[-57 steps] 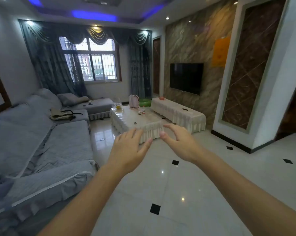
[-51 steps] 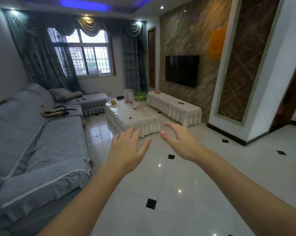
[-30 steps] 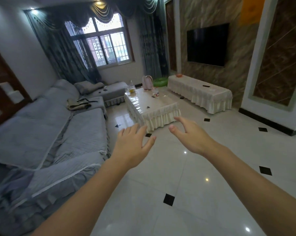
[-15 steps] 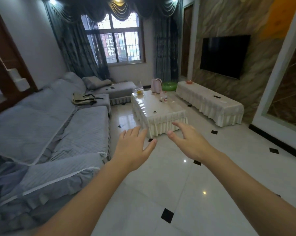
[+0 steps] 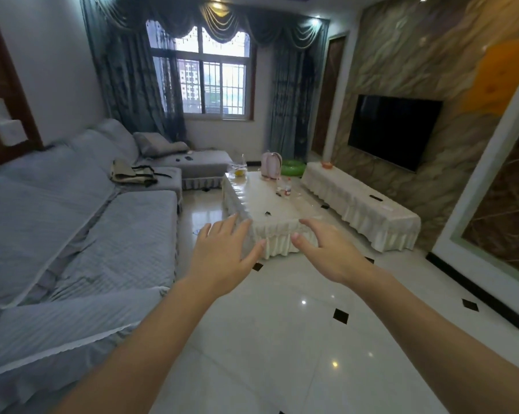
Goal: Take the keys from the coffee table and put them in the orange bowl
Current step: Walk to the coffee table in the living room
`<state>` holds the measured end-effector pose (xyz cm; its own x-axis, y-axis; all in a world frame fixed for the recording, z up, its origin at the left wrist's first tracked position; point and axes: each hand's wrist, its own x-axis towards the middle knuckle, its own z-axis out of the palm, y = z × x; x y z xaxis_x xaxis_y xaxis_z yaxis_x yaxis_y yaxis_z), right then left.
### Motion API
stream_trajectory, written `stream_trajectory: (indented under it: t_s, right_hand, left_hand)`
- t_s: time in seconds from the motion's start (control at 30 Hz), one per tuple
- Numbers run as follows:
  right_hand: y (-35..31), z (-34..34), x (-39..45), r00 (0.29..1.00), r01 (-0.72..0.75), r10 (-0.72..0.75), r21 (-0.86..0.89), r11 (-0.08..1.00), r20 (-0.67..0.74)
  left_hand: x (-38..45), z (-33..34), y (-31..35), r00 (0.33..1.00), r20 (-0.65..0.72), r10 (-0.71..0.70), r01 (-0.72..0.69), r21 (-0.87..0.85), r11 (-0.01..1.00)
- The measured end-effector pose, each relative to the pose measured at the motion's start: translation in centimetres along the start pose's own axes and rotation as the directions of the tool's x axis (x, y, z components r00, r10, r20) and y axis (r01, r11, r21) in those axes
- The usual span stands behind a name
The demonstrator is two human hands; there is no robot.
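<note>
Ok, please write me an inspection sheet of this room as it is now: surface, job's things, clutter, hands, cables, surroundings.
Surface: coffee table with a glossy cream cover, ahead of the person.
Job's things: small dark item, probably the keys, near the table's front edge; orange bowl on the long low cabinet.
Clutter: pink bag, small bottle, glass bowl.
Hands: left hand and right hand open, empty, short of the table.
Cables: nothing seen.
Surroundings: grey sofa, wall TV, window.

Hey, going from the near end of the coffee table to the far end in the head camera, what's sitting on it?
Small dark item, probably the keys → small bottle → pink bag at the far end of the coffee table. The glass jar with the yellow thing stands about level with the bag, so I've left it out.
</note>
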<state>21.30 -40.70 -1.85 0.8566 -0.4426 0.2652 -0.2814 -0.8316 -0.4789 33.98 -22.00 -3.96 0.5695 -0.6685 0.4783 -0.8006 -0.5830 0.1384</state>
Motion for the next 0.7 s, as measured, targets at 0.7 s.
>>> stream_trajectory:
  t_s: [0.7]
  right_hand:
    - [2.2, 8.7, 16.4, 0.974, 0.219, -0.214, -0.07, 0.973, 0.071]
  left_hand:
    - [9.4, 6.2, -8.4, 0.996, 0.042, -0.074, 0.071, 0.067, 0.995]
